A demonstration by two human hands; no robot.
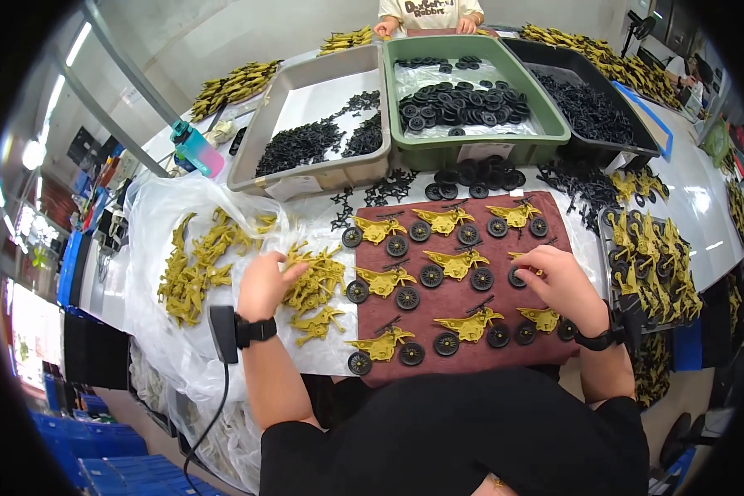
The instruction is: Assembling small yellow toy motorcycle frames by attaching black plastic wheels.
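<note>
Reaching left of the mat point(463, 285), my left hand point(264, 285) curls its fingers around a yellow frame atop the frame pile point(314, 285), kept close for picking. My right hand point(558, 285) pinches a bike point(527, 269) at the mat's right edge, where finished bikes sit in rows.

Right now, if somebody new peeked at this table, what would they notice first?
Probably the rows of little yellow toy motorbikes with black wheels, lined up on the dark red cloth in the middle. The right hand touches a bike at the cloth's right side, while the left hand reaches into a heap of yellow bike bodies on clear plastic. Behind them, the green bin full of black wheels stands out too.
</note>
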